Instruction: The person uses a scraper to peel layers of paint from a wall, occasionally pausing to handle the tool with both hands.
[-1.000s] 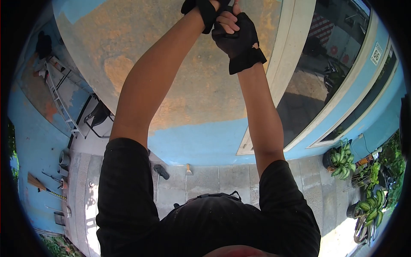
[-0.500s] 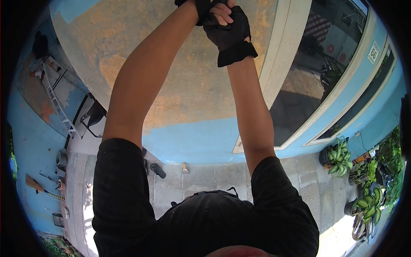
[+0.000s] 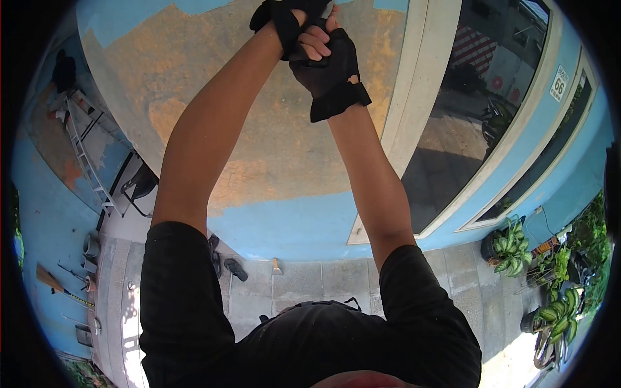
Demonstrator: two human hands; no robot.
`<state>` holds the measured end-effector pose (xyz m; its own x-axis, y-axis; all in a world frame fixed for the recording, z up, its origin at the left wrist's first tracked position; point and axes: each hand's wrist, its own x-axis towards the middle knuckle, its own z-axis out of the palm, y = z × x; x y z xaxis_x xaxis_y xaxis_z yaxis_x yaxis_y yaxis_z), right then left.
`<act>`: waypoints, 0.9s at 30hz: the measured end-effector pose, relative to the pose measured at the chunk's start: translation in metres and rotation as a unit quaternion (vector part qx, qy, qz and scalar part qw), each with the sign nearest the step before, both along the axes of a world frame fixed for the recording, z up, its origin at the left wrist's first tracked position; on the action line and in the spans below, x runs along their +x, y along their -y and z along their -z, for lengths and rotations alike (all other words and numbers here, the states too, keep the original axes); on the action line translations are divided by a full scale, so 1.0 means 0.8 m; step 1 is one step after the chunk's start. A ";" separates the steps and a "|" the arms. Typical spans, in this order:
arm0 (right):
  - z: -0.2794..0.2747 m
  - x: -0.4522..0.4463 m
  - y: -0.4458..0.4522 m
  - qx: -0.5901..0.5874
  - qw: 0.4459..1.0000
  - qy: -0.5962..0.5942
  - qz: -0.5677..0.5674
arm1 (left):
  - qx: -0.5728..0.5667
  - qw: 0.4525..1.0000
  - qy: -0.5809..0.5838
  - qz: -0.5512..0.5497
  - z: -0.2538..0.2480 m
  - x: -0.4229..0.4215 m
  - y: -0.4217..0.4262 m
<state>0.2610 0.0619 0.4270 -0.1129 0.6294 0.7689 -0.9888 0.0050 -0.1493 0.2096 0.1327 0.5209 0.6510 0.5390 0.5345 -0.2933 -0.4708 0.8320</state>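
Both hands are raised close together at the top of the view, in front of a wall (image 3: pixel 272 149) whose blue paint is stripped to a patchy brown and grey surface. My right hand (image 3: pixel 323 61), in a black fingerless glove, has its fingers curled closed. A small grey piece (image 3: pixel 328 10) shows beside its thumb; the rest of what it grips is hidden. My left hand (image 3: pixel 284 19), also in a black glove with a wrist strap, meets the right hand, and its fingers are out of sight.
Below the wall, a flat wooden-handled tool (image 3: pixel 277 266) and dark footwear (image 3: pixel 235 269) lie on grey paving. A ladder (image 3: pixel 87 152) and a black chair (image 3: pixel 139 184) stand at left, with a broom (image 3: pixel 55 279). A window (image 3: pixel 472 123) and potted plants (image 3: pixel 511 249) are at right.
Both hands have shifted left and slightly down in the view, still together. The camera has tilted, so the floor sits lower and more blue paint shows at the top.
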 end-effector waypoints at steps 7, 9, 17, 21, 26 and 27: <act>0.010 0.009 -0.006 0.024 0.999 0.034 -0.011 | -0.048 0.998 0.011 -0.030 0.017 -0.011 0.020; -0.005 0.014 0.006 -0.015 1.000 0.024 0.002 | -0.148 0.987 -0.058 0.014 -0.002 -0.024 0.052; 0.008 0.018 0.015 -0.047 0.996 0.075 0.026 | -0.147 0.988 -0.028 -0.042 0.013 -0.014 0.042; -0.010 0.031 0.020 -0.097 0.991 0.086 0.028 | -0.148 0.987 -0.015 -0.064 0.032 0.000 0.024; 0.048 0.041 0.047 -0.178 0.971 0.136 0.085 | -0.171 0.984 0.012 -0.056 0.094 0.027 0.003; 0.074 0.047 0.056 -0.190 0.965 0.153 0.092 | -0.204 0.971 -0.030 -0.121 0.121 0.027 0.016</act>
<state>0.2988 0.0171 0.3675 -0.1581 0.8904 0.4269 -0.8856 0.0633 -0.4600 0.2310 0.1199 0.4244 0.5024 0.8390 0.2092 -0.1611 -0.1469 0.9760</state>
